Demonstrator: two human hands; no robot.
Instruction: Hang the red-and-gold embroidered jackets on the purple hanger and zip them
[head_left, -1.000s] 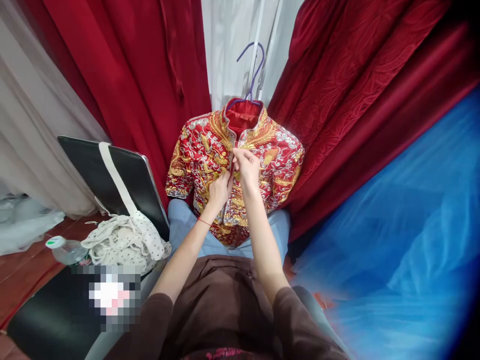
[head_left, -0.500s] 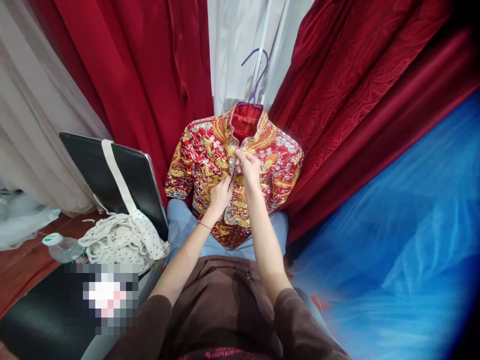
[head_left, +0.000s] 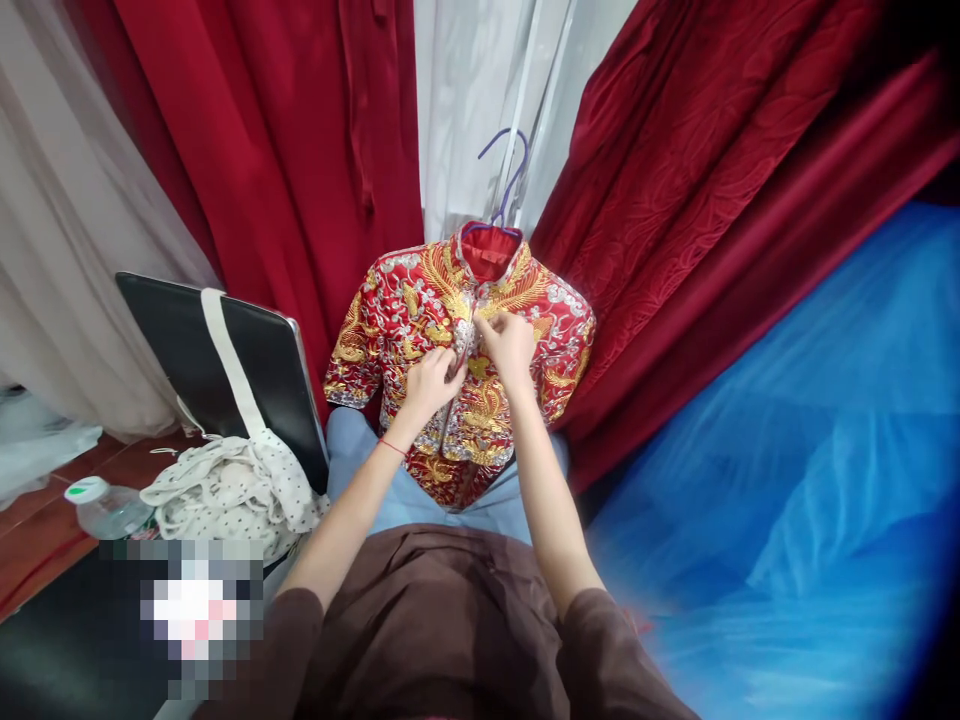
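While on its purple hanger (head_left: 515, 183), embroidered jacket (head_left: 480, 405), front tight in left fingers (head_left: 444, 358) and right fingers (head_left: 491, 328).

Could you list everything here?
Embroidered jacket: 1, red-gold, centre
Hooked hanger: 1, purple, in jacket
Heavy curtains: several, red, both sides
Sheer curtain: 1, white, top
Draped curtain: 1, greyish, far left
Filmy fabric: 1, blue, right
Padded chair: 1, black, left
Dotted cloth bundle: 1, whitish, on chair
Plastic bottle: 1, clear, beside bundle
Crumpled heap: 1, whitish, left edge
Tiled floor: 1, reddish, left
Trousers: 1, blue, under jacket
Shirt: 1, brown, bottom
Thin bracelet: 1, red, left wrist
Left hand: 1, bare, on jacket front
Right hand: 1, bare, higher on jacket
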